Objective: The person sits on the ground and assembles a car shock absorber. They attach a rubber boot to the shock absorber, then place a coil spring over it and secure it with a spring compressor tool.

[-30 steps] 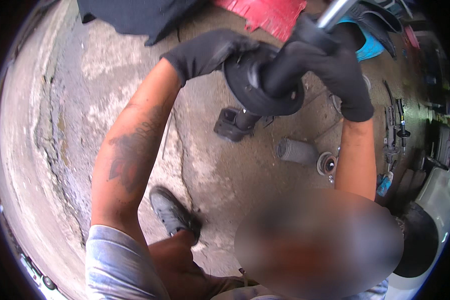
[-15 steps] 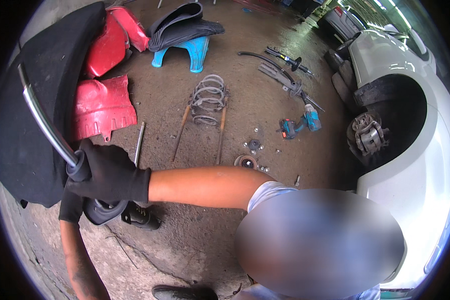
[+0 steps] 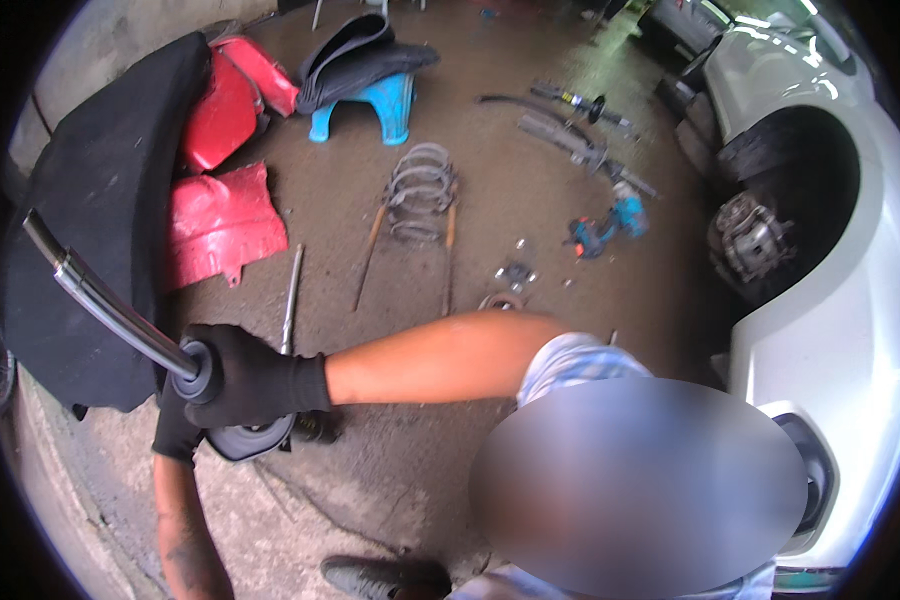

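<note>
A shock absorber strut [image 3: 135, 325] slants up to the left, its polished rod ending in a narrow tip. My right hand [image 3: 255, 380], in a black glove, is wrapped round it just below a dark rubber collar [image 3: 195, 373]. Beneath that hand a black dished seat [image 3: 245, 442] of the strut shows. My left hand [image 3: 177, 425], also gloved in black, reaches up behind the right one against the lower part of the strut; its fingers are hidden. On the floor beyond the hands lies a long metal bar [image 3: 293, 295].
Ahead lie a coil spring [image 3: 425, 190] with rusty clamp rods and small hardware [image 3: 515, 272]. A cordless impact driver [image 3: 610, 225] and other strut parts [image 3: 580, 105] lie further right. Red panels [image 3: 228, 225] and a blue stool [image 3: 395, 105] stand left. A white car [image 3: 870, 300] borders the right.
My hands and the strut have shifted a little right and nearer in the picture, still gripped the same way. The view has moved slightly; the floor items appear in place.
</note>
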A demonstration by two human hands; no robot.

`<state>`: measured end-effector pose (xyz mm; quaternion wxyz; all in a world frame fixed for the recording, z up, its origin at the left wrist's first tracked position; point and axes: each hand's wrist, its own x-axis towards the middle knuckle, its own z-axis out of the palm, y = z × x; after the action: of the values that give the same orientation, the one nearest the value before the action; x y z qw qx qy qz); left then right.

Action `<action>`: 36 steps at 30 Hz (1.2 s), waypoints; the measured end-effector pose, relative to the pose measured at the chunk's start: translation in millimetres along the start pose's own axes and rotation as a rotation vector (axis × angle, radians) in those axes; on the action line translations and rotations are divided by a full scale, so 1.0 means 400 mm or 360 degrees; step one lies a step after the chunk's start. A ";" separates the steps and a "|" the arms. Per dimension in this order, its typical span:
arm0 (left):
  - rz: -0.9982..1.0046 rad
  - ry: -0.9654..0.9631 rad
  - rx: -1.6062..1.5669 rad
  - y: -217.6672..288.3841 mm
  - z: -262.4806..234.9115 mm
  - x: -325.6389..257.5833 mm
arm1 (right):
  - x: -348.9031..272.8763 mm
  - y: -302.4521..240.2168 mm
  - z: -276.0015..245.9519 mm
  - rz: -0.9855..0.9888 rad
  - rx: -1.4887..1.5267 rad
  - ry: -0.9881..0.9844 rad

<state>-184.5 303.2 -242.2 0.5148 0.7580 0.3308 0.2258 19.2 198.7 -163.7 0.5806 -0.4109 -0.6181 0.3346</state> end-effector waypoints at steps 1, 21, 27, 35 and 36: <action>0.0001 -0.0027 0.0105 -0.006 0.009 0.011 | -0.019 -0.008 -0.007 0.0057 -0.0006 0.0037; -0.0083 0.0337 0.0405 0.105 0.031 -0.019 | 0.060 0.075 -0.414 -0.0015 -0.0997 -0.1325; -0.0068 0.0316 0.0554 0.108 0.033 0.024 | -0.143 0.216 -0.710 0.0856 -0.1376 -0.1424; -0.0220 0.0322 0.0438 0.099 0.014 0.036 | -0.442 0.344 -0.608 0.0553 -0.1723 -0.1785; -0.0290 0.0242 0.0396 0.098 -0.005 0.037 | -0.447 0.352 -0.591 0.0528 -0.1734 -0.1783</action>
<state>-165.4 305.5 -204.8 0.4088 0.7635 0.4616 0.1921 268.7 85.0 -344.2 -0.1562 -0.4943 -0.8252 0.2242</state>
